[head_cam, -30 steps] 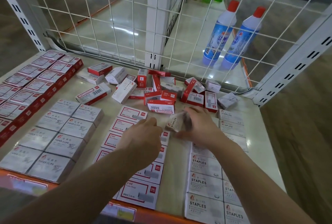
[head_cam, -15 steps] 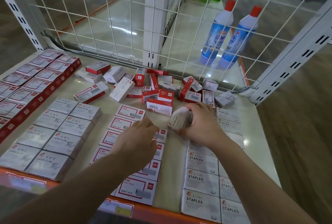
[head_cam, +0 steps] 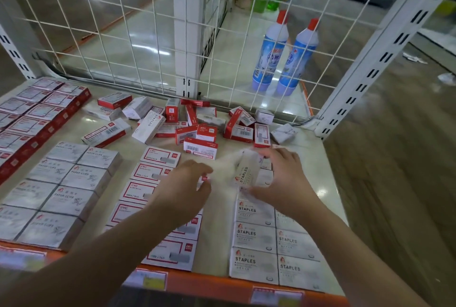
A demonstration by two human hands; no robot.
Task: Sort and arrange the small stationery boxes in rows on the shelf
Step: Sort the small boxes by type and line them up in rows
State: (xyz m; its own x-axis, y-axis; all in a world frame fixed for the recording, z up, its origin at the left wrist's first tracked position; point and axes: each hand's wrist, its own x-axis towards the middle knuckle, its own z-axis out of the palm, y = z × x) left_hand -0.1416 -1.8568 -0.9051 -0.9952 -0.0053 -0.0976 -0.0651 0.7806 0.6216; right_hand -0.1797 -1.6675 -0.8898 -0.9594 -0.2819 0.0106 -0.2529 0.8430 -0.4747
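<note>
My right hand (head_cam: 281, 178) grips a white STAPLES box (head_cam: 245, 171), held tilted just above the far end of the white staples rows (head_cam: 254, 237) at the shelf's front right. My left hand (head_cam: 182, 188) hovers over the middle rows of red-and-white boxes (head_cam: 158, 158), fingers curled and holding nothing. A loose heap of mixed red and white boxes (head_cam: 195, 126) lies at the back of the shelf. Grey paper-clip boxes (head_cam: 61, 183) form rows to the left, and red boxes (head_cam: 32, 119) line the far left.
The beige shelf (head_cam: 222, 227) has an orange front edge (head_cam: 212, 284) with price tags. A white wire grid (head_cam: 138, 35) closes the back, with two blue bottles (head_cam: 283, 52) behind it. A slotted upright post (head_cam: 370, 60) stands at the right corner.
My right hand has carried the white staples box slightly right and down toward the staples rows. My left hand stayed over the middle rows.
</note>
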